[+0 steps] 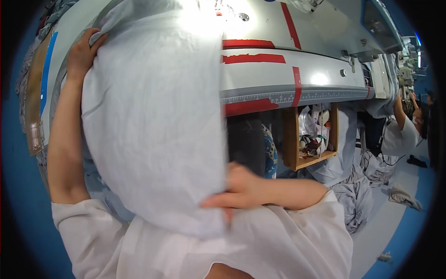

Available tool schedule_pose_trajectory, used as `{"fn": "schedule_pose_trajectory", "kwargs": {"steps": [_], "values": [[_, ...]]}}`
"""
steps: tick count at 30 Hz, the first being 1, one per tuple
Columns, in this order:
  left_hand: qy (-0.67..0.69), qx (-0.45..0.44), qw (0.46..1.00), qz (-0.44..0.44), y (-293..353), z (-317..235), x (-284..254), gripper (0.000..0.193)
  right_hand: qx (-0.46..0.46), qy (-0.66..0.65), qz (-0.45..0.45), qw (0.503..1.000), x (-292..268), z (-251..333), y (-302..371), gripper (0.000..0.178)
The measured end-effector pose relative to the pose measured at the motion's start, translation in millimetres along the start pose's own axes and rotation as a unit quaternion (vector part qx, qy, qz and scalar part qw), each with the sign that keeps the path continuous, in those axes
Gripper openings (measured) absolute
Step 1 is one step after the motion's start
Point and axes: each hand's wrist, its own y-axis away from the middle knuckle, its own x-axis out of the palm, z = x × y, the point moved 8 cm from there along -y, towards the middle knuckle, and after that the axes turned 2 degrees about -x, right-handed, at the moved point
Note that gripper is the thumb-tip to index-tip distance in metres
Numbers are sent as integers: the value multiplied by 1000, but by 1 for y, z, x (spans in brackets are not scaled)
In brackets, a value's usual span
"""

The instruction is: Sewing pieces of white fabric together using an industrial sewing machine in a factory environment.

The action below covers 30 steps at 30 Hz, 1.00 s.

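Observation:
A broad sheet of pale grey fabric [153, 121] hangs from the sewing table's top down over my lap, its right edge straight and upright. At the far left, my left hand [86, 53] pinches the fabric's upper left edge, the arm stretched out. Close to my body, my right hand [241, 188] grips the lower right edge, thumb lying over the cloth. That hand is slightly blurred, and some of its fingers are hidden behind the fabric.
The white sewing table [330, 69] carries red tape strips and a ruler [316, 95] along its front. Beneath it an open wooden drawer [292, 139] holds small items. Heaped grey cloth [353, 200] lies at right, where another person [404, 132] works.

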Motion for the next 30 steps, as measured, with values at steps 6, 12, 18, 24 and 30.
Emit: {"fn": "schedule_pose_trajectory", "kwargs": {"steps": [6,12,18,24,30], "values": [[159,223,958,-89,61,-211,-101,33,-158,-18,-247,956,-2,-87,19,14],[174,152,944,236,202,-315,-65,26,-110,273,-171,940,12,-79,28,18],[279,184,878,343,191,-321,-53,19,-275,547,-300,732,-70,31,64,25],[491,-32,829,266,65,-281,-15,18,-369,507,-188,756,-73,2,33,19],[307,35,949,-65,-69,-206,51,31,-343,502,-177,774,-80,9,31,20]]}}
